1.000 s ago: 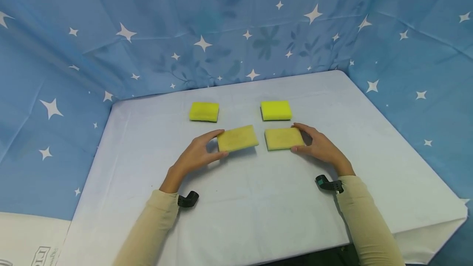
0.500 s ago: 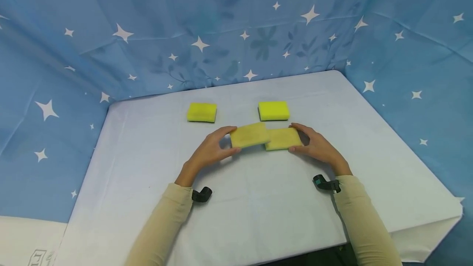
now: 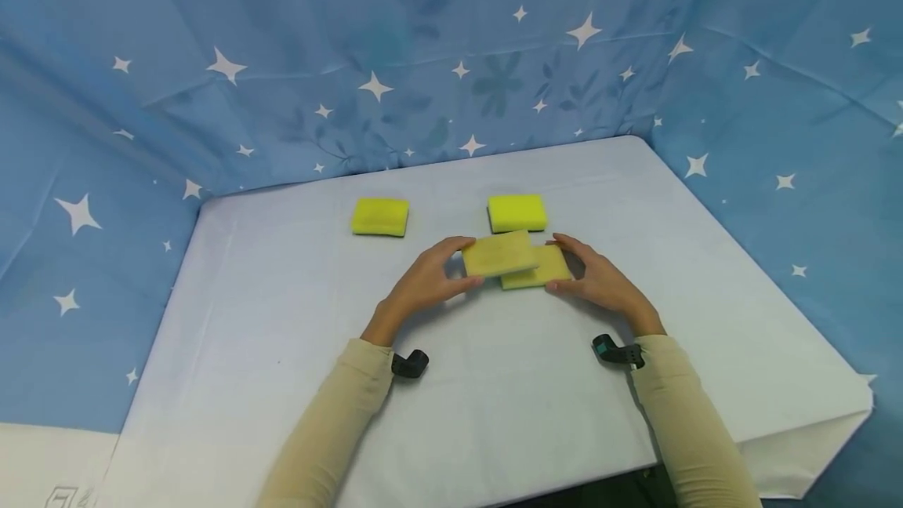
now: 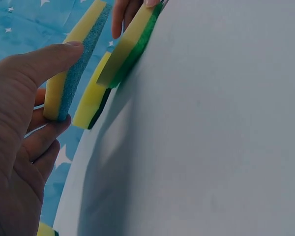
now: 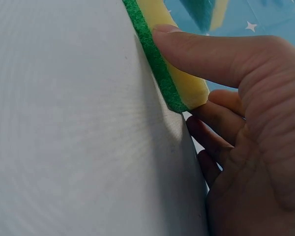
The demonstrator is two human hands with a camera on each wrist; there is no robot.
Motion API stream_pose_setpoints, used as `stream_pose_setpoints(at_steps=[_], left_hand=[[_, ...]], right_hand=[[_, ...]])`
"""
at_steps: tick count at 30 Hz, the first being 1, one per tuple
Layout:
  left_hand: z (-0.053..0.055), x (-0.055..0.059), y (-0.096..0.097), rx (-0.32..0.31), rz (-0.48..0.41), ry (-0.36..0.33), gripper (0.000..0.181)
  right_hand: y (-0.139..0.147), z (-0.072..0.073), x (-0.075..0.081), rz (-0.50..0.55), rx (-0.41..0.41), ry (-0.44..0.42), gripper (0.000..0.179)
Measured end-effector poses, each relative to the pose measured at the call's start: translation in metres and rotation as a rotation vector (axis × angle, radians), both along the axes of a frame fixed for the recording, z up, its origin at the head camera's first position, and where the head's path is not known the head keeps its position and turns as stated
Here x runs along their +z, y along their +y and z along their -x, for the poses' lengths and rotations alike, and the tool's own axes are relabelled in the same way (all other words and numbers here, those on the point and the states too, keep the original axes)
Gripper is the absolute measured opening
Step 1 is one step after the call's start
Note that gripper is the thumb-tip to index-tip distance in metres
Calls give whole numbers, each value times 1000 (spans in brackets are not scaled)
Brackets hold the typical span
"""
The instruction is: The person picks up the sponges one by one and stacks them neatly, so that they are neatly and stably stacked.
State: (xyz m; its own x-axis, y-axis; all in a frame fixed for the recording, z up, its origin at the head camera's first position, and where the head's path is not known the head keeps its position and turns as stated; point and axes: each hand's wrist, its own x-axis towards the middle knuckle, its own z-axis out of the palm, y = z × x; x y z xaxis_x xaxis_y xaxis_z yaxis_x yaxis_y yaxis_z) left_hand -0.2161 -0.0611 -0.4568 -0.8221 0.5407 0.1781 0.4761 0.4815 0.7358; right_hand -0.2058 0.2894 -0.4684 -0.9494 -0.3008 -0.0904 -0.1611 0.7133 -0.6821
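Note:
My left hand (image 3: pixel 436 281) pinches a yellow sponge with a blue scouring side (image 4: pixel 81 59) by its edges, thumb on the near edge. That sponge is raised off the table, and in the head view it overlaps part of a yellow sponge with a green scouring side (image 3: pixel 542 273). My right hand (image 3: pixel 600 281) grips the green-sided sponge at its right end, thumb on the near edge (image 5: pixel 172 73). The green layer faces down at the table. Whether the two sponges touch is unclear; the left wrist view shows a gap between them.
Two brighter yellow sponges lie farther back on the white-covered table (image 3: pixel 282 398), one at the left (image 3: pixel 380 216) and one at the right (image 3: pixel 517 212), just behind the held ones. A blue star-patterned curtain (image 3: pixel 423 45) hangs behind and at both sides.
My left hand has carried the blue-sided sponge to the right, from beside the green-sided sponge to overlapping it in the head view. My right hand has stayed nearly still.

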Motion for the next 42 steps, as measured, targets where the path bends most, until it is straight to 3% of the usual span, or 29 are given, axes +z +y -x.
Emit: stream_pose_setpoints(at_steps=[16,34,42], left_hand=[[4,-7,43,-53,59,-22,74],[6,-2,57,-81,109,-17,71],[8,-3,60,-94,96,11,71]], right_hand=[[-1,-3,-4,26,15,8,105],[-1,-5,0,31,-14,-33,110],[2,-6,4,64,-9,2,102]])
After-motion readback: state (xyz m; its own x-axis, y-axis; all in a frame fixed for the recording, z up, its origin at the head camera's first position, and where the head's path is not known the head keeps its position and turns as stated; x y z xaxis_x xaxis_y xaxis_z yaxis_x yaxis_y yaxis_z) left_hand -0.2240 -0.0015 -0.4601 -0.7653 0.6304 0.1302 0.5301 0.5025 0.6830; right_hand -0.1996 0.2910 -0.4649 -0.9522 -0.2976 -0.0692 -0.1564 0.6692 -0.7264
